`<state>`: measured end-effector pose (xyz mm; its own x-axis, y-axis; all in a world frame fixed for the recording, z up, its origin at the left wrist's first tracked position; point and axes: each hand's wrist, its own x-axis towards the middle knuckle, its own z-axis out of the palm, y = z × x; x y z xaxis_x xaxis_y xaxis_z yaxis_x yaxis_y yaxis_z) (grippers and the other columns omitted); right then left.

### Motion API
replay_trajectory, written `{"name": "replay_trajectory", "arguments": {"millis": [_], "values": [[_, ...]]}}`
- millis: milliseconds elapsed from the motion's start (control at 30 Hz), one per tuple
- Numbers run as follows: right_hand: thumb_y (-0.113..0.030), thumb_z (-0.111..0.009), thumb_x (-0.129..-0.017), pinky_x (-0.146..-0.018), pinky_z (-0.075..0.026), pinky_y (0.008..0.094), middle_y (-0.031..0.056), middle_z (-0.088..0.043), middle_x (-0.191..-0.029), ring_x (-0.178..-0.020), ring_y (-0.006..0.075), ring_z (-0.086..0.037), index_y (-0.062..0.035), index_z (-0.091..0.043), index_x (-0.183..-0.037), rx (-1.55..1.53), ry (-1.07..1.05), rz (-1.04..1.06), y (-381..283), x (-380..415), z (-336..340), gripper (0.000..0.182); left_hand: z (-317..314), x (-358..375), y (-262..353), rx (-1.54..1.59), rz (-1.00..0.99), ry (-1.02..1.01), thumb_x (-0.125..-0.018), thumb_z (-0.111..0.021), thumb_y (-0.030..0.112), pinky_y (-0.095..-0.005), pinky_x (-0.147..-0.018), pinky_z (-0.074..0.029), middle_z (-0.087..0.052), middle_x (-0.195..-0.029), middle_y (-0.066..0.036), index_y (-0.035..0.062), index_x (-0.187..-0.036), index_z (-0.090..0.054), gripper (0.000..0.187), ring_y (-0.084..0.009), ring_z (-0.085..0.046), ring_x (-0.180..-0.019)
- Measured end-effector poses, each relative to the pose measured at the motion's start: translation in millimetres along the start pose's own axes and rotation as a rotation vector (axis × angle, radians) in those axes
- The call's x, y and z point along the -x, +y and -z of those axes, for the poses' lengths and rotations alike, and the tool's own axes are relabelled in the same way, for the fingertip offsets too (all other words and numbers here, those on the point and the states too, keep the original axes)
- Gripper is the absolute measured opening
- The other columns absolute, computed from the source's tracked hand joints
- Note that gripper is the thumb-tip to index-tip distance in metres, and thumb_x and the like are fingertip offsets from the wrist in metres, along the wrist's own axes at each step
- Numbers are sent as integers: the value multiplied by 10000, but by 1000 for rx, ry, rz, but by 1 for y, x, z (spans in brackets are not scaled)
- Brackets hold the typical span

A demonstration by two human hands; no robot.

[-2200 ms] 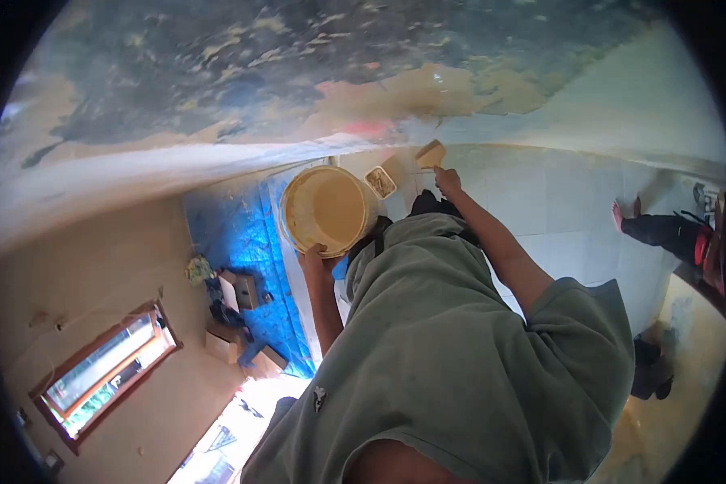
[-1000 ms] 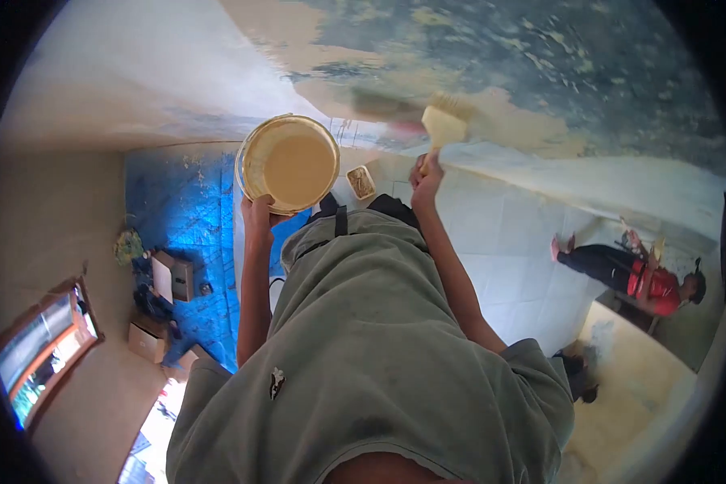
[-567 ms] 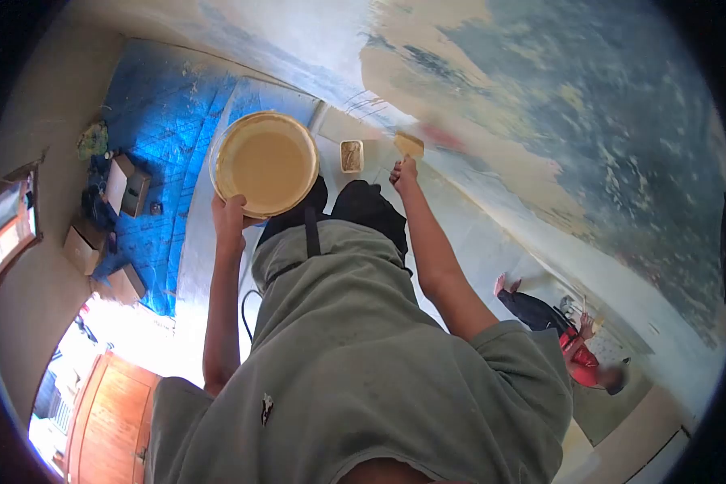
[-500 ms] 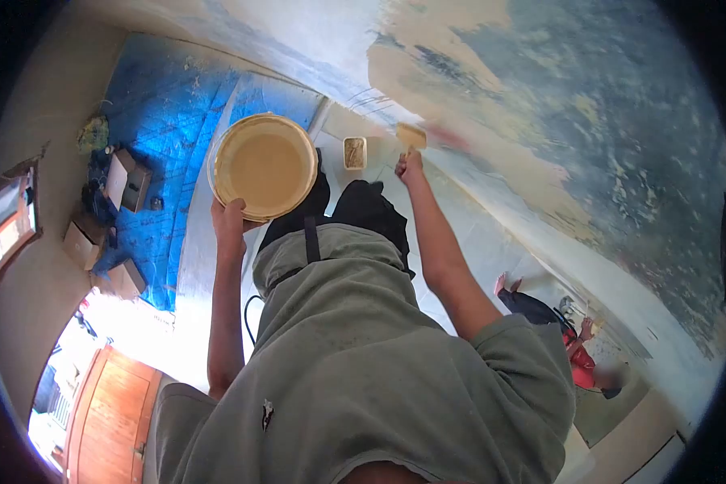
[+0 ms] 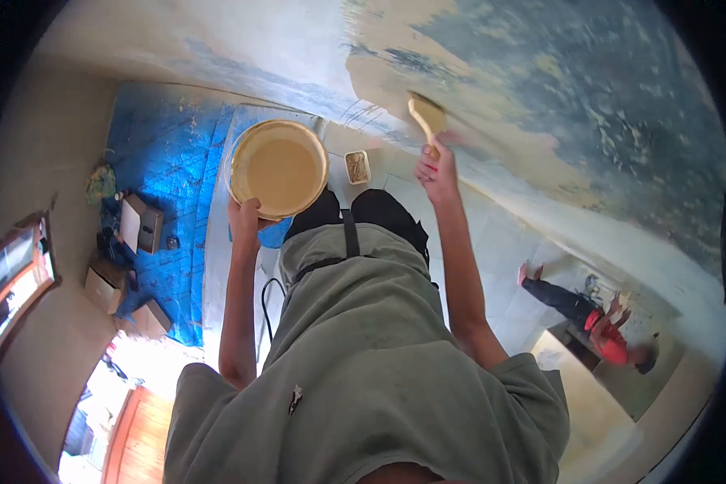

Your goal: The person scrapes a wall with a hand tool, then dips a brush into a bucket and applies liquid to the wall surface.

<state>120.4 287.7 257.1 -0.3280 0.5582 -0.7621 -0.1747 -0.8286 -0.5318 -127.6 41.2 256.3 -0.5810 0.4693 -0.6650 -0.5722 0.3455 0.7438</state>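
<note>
The left hand is grasping one bucket by its rim, while the right hand is clenching one brush beside the patchy wall (contact is escaping me). One small tub is resting on the floor.

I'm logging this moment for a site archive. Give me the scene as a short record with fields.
Left hand: grips the rim of a bucket
Bucket contents: smooth tan material
Right hand: holds a wide brush
Brush position: by the patchy wall; contact unclear
Floor: small rectangular container, brown contents
Left side: blue sheet
Right side: another person in red top
</note>
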Motion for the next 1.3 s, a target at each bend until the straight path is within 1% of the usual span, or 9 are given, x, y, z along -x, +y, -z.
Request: {"name": "replay_trajectory", "arguments": {"millis": [233, 433, 600, 633, 733, 800, 933, 1000, 1300], "values": [[-422, -393, -921, -328, -140, 217, -64, -238, -424, -314, 48, -175, -114, -403, -649, 147, -4, 504, -54, 157, -34, 411, -34, -9, 3, -46, -55, -78, -658, -443, 68, -389, -524, -583, -544, -1017, -201, -26, -1196, -391, 548, -322, -631, -765], [-389, -434, -902, -340, -150, 211, -31, -347, -517, -369, 47, -241, -73, -479, -734, 102, 69, 1128, -63, 115, 24, 361, -34, -7, -52, -48, -245, -230, -754, -508, 148, -320, -496, -537, -561, -971, -112, -1, -1148, -475, 422, -214, -609, -742], [-305, -482, -893, -394, -167, 235, -37, -339, -494, -405, 62, -279, -114, -358, -552, -152, 298, 1008, -40, 30, 63, 410, -67, 33, -60, 38, -237, -240, -710, -572, 178, -403, -497, -567, -539, -1025, -167, 9, -1226, -362, 582, -302, -621, -744], [-338, -473, -899, -395, -194, 229, -34, -346, -495, -409, 65, -304, -108, -379, -558, 236, 283, 1050, -24, 11, 99, 422, -71, 30, -70, 61, -187, -197, -699, -546, 123, -406, -474, -567, -527, -1036, -179, 12, -1226, -359, 570, -316, -621, -722], [-431, -457, -894, -379, -228, 236, -30, -346, -451, -388, 69, -332, -115, -396, -527, 307, 227, 795, 19, 10, 147, 488, -87, 54, -82, 30, -115, -110, -653, -473, 26, -416, -449, -572, -519, -1034, -206, 1, -1224, -345, 586, -342, -624, -713], [-441, -440, -893, -397, -349, 264, -29, -354, -458, -372, 115, -352, -92, -431, -535, 304, 253, 307, 26, 21, 180, 500, -104, 68, -97, 42, -120, -71, -648, -473, 20, -420, -452, -574, -518, -1042, -210, 1, -1226, -342, 593, -348, -626, -716], [-473, -468, -866, -358, -293, 256, -10, -396, -444, -374, 93, -390, -70, -510, -560, 541, 330, 562, 10, 48, 248, 508, -131, 87, -138, 69, -83, -50, -665, -476, 20, -424, -450, -576, -540, -1007, -224, -13, -1205, -367, 552, -359, -629, -672], [-418, -484, -882, -358, -282, 250, -18, -391, -439, -378, 83, -379, -74, -501, -549, 343, 324, 462, -18, 71, 279, 479, -145, 102, -156, 144, -133, -57, -677, -477, 21, -426, -447, -575, -551, -987, -227, -18, -1194, -380, 527, -361, -629, -650], [-407, -523, -875, -402, -255, 219, -39, -391, -488, -424, 50, -346, -88, -465, -561, 380, 122, 939, -201, 272, 257, 451, -208, 148, -201, 127, 3, -118, -635, -427, -25, -497, -521, -580, -474, -1071, -275, -21, -1228, -317, 604, -434, -601, -771]]}}
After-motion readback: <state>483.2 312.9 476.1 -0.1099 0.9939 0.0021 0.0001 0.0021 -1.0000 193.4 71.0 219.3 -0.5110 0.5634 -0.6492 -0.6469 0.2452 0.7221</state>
